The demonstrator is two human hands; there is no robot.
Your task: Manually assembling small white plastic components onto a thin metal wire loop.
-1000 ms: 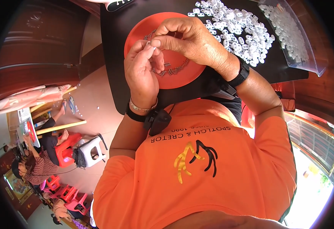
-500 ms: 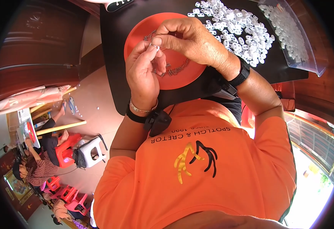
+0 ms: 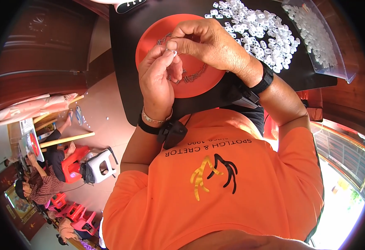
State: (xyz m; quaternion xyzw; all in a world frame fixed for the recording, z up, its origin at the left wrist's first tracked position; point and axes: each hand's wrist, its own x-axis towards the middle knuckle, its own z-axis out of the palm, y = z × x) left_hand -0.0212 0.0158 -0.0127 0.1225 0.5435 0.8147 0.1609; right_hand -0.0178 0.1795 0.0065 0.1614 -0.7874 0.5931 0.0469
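My left hand (image 3: pixel 157 81) and my right hand (image 3: pixel 209 43) meet over a round orange plate (image 3: pixel 190 85) on a black table (image 3: pixel 149 25). Both pinch a tiny white plastic piece (image 3: pixel 173 52) between their fingertips. A thin metal chain (image 3: pixel 193 76) lies on the plate below the hands. A bracelet and a dark band sit on my left wrist, a black watch on my right wrist.
A heap of small white plastic pieces (image 3: pixel 255 25) lies on the table at the right, beside a clear bag (image 3: pixel 318 35) of more of them. Far left, other people (image 3: pixel 45 175) sit among red stools and a grey stool (image 3: pixel 99 164).
The hands stay together over the plate; the fingertips have shifted slightly around the small piece.
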